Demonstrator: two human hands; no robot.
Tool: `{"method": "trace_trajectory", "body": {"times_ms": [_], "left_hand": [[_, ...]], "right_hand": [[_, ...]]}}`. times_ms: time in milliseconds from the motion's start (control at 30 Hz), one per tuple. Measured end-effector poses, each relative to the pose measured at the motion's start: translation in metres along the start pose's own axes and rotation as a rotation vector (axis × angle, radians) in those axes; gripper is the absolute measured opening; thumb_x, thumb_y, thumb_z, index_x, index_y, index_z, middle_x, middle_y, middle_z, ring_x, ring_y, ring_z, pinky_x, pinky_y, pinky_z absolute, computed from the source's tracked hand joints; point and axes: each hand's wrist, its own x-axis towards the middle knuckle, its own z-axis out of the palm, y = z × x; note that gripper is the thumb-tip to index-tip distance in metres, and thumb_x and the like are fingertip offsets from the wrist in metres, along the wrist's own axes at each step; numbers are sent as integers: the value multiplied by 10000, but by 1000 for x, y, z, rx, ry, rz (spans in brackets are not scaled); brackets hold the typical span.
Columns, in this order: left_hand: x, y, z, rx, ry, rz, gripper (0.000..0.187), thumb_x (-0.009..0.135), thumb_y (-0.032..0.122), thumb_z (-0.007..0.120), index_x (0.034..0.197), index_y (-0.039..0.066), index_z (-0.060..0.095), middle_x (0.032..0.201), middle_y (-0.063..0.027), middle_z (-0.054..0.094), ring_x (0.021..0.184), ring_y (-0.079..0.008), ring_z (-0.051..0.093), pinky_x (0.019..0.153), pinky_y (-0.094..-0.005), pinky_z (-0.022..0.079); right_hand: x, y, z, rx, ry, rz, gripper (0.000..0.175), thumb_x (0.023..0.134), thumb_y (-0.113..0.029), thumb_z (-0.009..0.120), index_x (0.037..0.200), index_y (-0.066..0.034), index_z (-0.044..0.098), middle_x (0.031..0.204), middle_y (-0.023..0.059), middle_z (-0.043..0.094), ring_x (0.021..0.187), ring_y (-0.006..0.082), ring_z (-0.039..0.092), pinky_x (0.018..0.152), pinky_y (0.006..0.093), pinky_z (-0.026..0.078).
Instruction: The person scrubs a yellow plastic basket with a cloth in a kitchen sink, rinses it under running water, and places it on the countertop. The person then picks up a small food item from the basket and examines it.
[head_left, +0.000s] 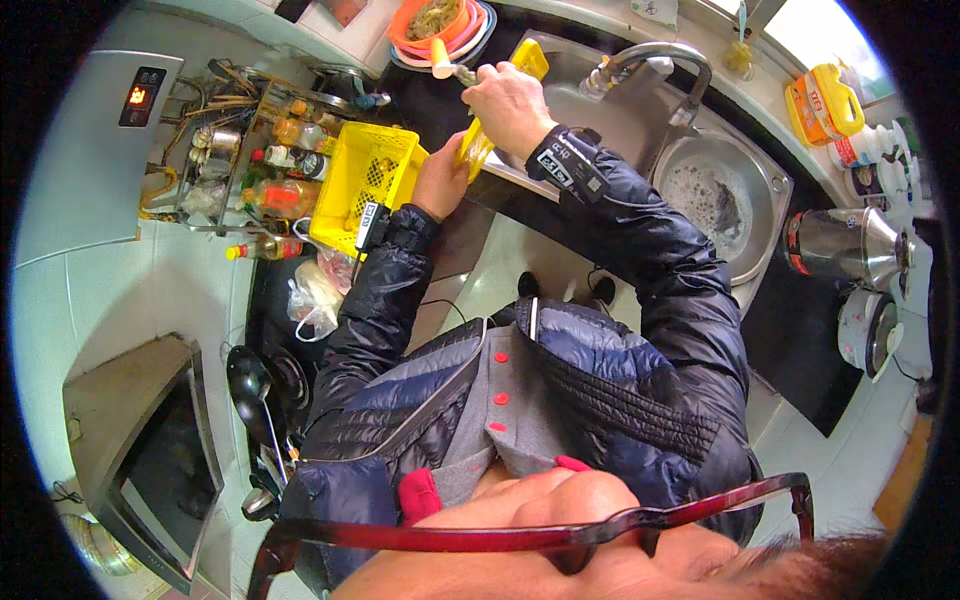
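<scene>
My left hand (441, 176) grips the near end of a yellow plastic object (472, 150), whose full shape is hidden by my hands. Across its middle lies my right hand (511, 103), fingers curled round something greyish-green (465, 76), perhaps a scrubber or cloth. The far end of the yellow object shows beyond my right hand, over the edge of the sink (568, 56). Just past my fingertips, an orange strainer (440, 56) with greenish food in it rests on stacked colourful basins. Left of my left hand stands a yellow plastic basket (411, 150).
A curved faucet (701, 75) arches over the sink. The round basin (667, 176) at right holds foamy water. Bottles (281, 199) crowd a metal rack at left, near plastic bags (313, 296). A steel container (844, 244) and a yellow jug (821, 105) stand at right.
</scene>
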Motion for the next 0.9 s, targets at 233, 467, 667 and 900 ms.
{"method": "trace_trajectory", "body": {"times_ms": [233,467,667,900], "left_hand": [[-37,-13,17,-241,48,-20,201,906,42,589,1098,-12,567,927,-149,673,885,-190,659,744,-306,508],[-59,-1,31,-838,44,-162,272,892,-22,554,1163,-25,536,1098,-87,654,992,-153,632,873,-269,487],[-41,7,43,-947,-3,-177,329,876,-35,594,1200,-6,544,1111,-81,658,993,-153,633,890,-293,497],[2,20,38,-1038,160,-74,300,858,-11,639,1150,-10,572,1087,-70,657,969,-157,625,865,-292,498]], "right_hand": [[4,55,-23,12,273,9,304,743,-99,697,1029,-199,727,965,56,606,944,248,617,717,332,551],[-1,103,-15,1125,225,53,413,794,52,498,1170,-69,617,1069,72,657,982,179,633,886,283,500],[-10,75,-5,767,173,78,325,734,-19,627,1038,-124,677,986,98,640,941,238,640,765,342,534],[-26,-3,-18,702,488,30,426,724,-5,620,1112,-178,656,1065,160,567,911,355,627,757,410,534]]}}
